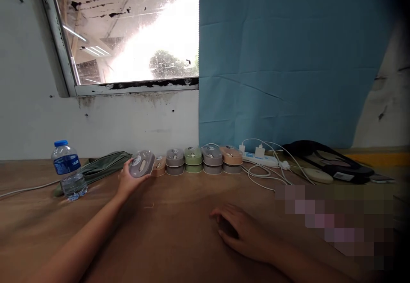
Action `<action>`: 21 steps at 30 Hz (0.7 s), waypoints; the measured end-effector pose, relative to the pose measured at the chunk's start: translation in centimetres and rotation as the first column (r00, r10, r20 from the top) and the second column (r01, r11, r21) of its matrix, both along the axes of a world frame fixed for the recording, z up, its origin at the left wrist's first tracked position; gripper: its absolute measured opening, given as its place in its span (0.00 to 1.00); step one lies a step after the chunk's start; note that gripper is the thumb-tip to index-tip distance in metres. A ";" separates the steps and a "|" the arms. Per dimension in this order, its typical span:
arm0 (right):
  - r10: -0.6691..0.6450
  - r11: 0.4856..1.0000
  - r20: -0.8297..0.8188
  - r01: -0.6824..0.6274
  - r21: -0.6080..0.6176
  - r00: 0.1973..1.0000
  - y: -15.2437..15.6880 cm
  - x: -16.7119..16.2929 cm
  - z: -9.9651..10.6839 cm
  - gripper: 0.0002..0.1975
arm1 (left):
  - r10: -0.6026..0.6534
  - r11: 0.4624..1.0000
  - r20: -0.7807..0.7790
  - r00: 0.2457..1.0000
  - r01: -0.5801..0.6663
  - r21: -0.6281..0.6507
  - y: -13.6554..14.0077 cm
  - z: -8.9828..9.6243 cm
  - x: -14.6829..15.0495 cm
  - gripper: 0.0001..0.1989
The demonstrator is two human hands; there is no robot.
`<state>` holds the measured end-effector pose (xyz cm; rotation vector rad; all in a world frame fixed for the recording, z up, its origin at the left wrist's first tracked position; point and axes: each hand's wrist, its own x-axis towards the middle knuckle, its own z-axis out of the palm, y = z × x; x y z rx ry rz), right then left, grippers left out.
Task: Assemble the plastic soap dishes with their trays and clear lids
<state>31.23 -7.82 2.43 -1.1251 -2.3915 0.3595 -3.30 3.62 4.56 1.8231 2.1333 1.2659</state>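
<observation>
My left hand [125, 180] is closed round a mauve-grey lidded plastic box [141, 164], which looks like a soap box. It is tilted, with its round label towards me. Just right of it, an orange box [159, 166] stands partly hidden. Along the back of the table the row continues with a grey stack [174, 162], a green stack [193, 160], another grey stack [212, 160] and an orange-topped stack [232, 160]. Over the table's front middle, my right hand [237, 227] has curved fingers apart from the thumb, with nothing between them.
A water bottle [68, 172] stands at the left before a dark green cloth bag [105, 167]. White cables [259, 174] run from a power strip [261, 159] behind the table's right half. A black bag [323, 161] and a phone [382, 179] lie farther right.
</observation>
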 end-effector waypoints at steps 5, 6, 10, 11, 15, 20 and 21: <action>0.000 1.000 -0.001 0.000 0.021 1.000 0.0 0.1 -0.1 0.16 | 0.015 1.000 -0.174 0.985 -0.015 0.002 5.6 1.6 2.5 0.40; -0.002 1.000 0.000 0.002 0.027 1.000 0.1 0.1 -0.1 0.16 | 0.011 1.000 -0.202 0.979 -0.016 -0.025 6.4 1.6 3.0 0.40; 0.000 0.999 0.012 0.000 0.046 1.000 0.1 0.1 -0.1 0.15 | 0.033 0.995 -0.200 0.979 -0.052 -0.088 8.5 0.9 4.2 0.41; 0.001 0.999 0.014 -0.002 0.047 1.000 0.1 0.1 0.0 0.15 | 0.044 0.993 -0.189 0.981 -0.063 -0.099 8.7 0.7 4.3 0.41; -0.001 0.999 0.024 0.000 0.036 1.000 0.0 0.1 0.2 0.14 | 0.069 0.987 -0.155 0.985 -0.090 -0.135 9.1 0.0 4.3 0.42; 0.000 0.999 0.023 -0.001 0.035 1.000 -0.1 0.1 0.3 0.14 | 0.052 0.990 -0.102 0.993 -0.064 -0.122 8.0 0.4 4.3 0.43; 0.003 0.999 0.020 -0.003 0.036 1.000 0.0 0.1 0.2 0.15 | 0.070 0.995 -0.051 0.996 -0.073 -0.074 7.4 0.3 4.5 0.43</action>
